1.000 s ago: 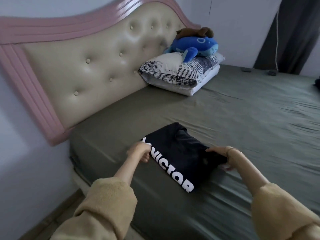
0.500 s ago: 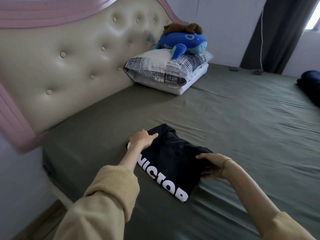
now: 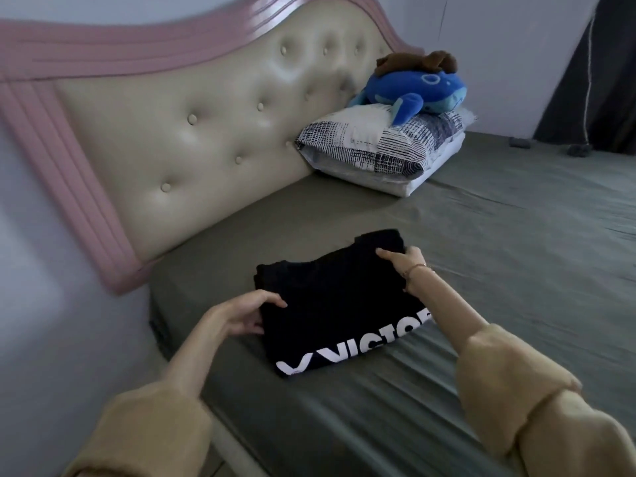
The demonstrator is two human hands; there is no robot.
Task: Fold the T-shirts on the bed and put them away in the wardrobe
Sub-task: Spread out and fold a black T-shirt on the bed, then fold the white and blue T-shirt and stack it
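Since the earlier frames the folded black T-shirt (image 3: 340, 304) has been turned on the bed (image 3: 499, 270): its white lettering, which ran down toward the near right, now runs along the near edge of the bundle. Both hands have also shifted to opposite sides of it.

The shirt lies folded into a compact rectangle on the grey-green sheet, near the left edge of the bed and well short of the pillow (image 3: 375, 146). The left hand (image 3: 241, 315) holds the left edge, thumb on top and fingers curled beneath the cloth. The right hand (image 3: 407, 261) pinches the far right corner, its grip closed on the fabric, a thin bracelet at the wrist. Both arms wear tan sleeves.

The fold looks finished, so the step in hand is probably lifting the bundle to carry it off. To do that well, both hands should slide fully underneath and lift together, keeping it level so the layers do not slip open.

Large white capitals on the shirt read "VICTOR", with a white V-shaped mark before them; the final letter sits partly behind the right forearm.

Beyond, a blue plush toy (image 3: 416, 92) rests on the pillow, beside a cream buttoned headboard (image 3: 206, 132) with pink trim.
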